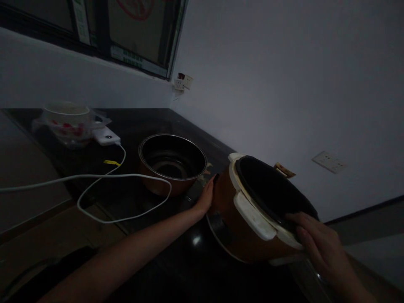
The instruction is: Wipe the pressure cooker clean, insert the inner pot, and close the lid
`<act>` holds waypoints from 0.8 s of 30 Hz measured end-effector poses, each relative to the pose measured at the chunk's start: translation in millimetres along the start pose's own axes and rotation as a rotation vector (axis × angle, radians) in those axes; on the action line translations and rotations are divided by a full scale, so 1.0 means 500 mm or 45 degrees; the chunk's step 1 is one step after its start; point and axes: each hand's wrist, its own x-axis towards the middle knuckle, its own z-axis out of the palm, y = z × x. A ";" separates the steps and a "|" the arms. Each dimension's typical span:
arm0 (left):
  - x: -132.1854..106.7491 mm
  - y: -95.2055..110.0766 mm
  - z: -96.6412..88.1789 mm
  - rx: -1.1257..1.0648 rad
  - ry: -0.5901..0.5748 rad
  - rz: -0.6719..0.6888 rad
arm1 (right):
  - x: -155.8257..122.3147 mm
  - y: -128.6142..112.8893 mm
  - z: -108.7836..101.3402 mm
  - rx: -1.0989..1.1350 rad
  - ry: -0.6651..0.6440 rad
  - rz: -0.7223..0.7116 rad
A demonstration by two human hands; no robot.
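A brown electric cooker (227,202) with pale rim and handles appears tilted on the dark counter, its black inside facing up. My left hand (206,198) rests against the cooker's left side, fingers stretched out along the wall. At its right edge my right hand (318,240) closes over the rim, fingers on the inner side and thumb outside. Left of the cooker stands a round inner pot (172,180) with a dark inside and brown outer wall. No contents show in the pot; the cooker's inside is too dark to make out.
A white cable (126,176) loops in front of the inner pot from a white device (106,136). Beside it stands a bowl (67,126) with red marks, in thin plastic. The wall rises behind the counter (151,118), with sockets (328,162) at right.
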 end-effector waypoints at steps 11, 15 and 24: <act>-0.137 0.059 0.044 0.102 0.031 0.220 | 0.124 -0.141 -0.001 -0.073 -0.061 0.380; -0.105 0.102 0.045 0.155 -0.086 0.438 | 0.155 -0.155 0.016 -0.041 -0.083 0.472; -0.004 0.093 0.044 -0.031 -0.080 0.319 | 0.135 -0.139 0.020 -0.118 0.196 0.200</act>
